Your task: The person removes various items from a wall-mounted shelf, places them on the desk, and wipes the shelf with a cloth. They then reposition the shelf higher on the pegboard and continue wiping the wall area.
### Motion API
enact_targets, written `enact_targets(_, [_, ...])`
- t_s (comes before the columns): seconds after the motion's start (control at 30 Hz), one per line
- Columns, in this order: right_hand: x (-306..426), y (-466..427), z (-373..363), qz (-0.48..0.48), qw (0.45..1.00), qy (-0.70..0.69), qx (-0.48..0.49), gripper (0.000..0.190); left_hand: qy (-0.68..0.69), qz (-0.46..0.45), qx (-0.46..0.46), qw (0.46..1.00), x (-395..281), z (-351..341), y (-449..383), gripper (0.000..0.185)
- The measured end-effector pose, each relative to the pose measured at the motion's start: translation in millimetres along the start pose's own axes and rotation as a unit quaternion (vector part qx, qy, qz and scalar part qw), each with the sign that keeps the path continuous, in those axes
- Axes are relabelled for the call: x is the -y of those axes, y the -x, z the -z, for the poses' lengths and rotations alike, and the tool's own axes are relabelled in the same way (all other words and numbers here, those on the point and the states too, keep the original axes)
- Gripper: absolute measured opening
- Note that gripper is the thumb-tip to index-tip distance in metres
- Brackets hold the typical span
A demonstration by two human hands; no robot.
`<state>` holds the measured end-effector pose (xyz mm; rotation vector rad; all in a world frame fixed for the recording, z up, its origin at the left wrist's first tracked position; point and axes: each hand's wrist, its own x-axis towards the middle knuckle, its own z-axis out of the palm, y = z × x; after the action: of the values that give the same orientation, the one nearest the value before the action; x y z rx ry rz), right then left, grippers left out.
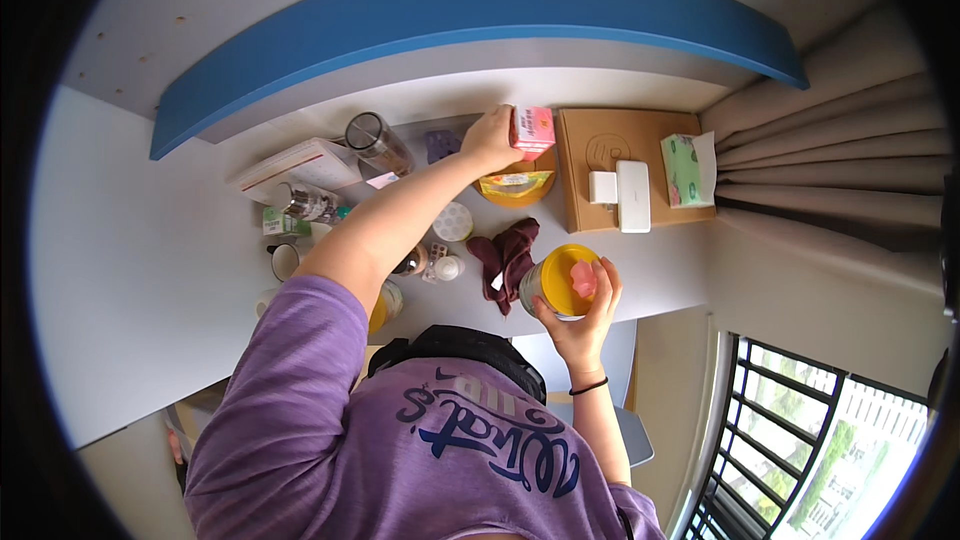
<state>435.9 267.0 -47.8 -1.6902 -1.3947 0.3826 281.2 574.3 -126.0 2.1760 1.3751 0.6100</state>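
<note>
My left hand (491,141) reaches to the back of the desk, its fingers on a small pink and white box (533,130). That box is above a round orange-brown dish or tray (517,201), where a yellow packet (516,184) lies. Nearer to me, my right hand (587,319) grips a can with a yellow lid (559,266) by its side. A small pink object (583,279) rests on the lid, beside my fingers. A dark red cloth (510,259) with a white tag lies just left of the can.
A cardboard box (585,150) bears white devices (634,195) and a green tissue pack (681,172). Left stand a clear tumbler (382,146), a desk calendar (300,169), a mug (286,262) and small bottles (448,268). A blue shelf (480,0) spans above the desk.
</note>
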Motion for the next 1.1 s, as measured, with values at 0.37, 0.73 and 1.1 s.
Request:
enact_targets(0.37, [-43.0, 13.8, 0.7, -0.011, 0.998, 0.058, -0.003, 0.107, -0.016, 0.025, 0.080, 0.996, 47.5, -32.2, 3.5, 0.046])
enact_targets(0.73, [-115.5, 24.9, -33.6, -0.016, 0.995, 0.084, -0.058, 0.107, 0.192, 0.038, -0.011, 0.981, 6.5, 51.3, 51.3, 0.074])
enact_targets(1.1, [-81.0, 24.3, -13.0, 0.059, 0.986, 0.147, -0.060, 0.088, 0.165, -0.076, -0.282, 0.942, -80.4, 276.6, 197.0, 0.054])
